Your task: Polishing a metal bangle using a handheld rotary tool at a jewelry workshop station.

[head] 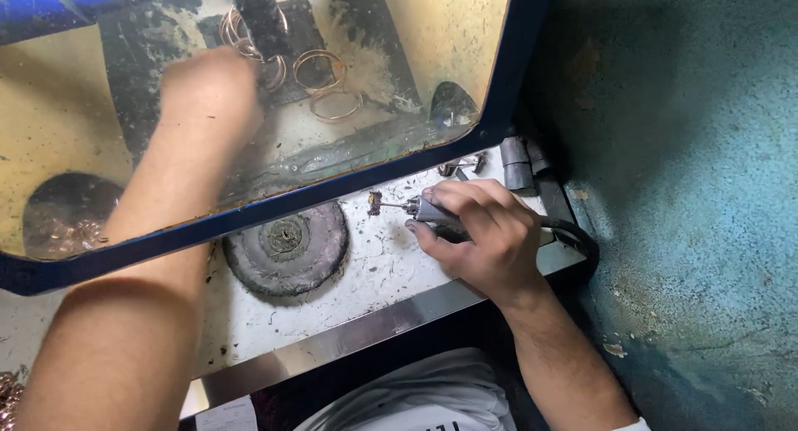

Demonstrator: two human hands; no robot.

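My left hand (208, 90) reaches under a blue-framed clear shield (349, 194), close to several copper-coloured bangles (320, 78) lying on a dirty white bench; whether it holds one is hidden by blur. My right hand (486, 236) rests on the bench top (374, 273), closed around a grey handheld rotary tool (428, 211) whose thin bit points left toward a small dark piece (375, 202). A black cable (573, 231) runs from the tool to the right.
A round grimy buffing wheel (287, 248) lies flat on the bench between my arms. A pile of small metal parts (62, 223) sits at the left behind the shield. Grey cylinders (519, 161) stand by the teal wall (690, 190). The bench's metal edge (349, 339) is nearest me.
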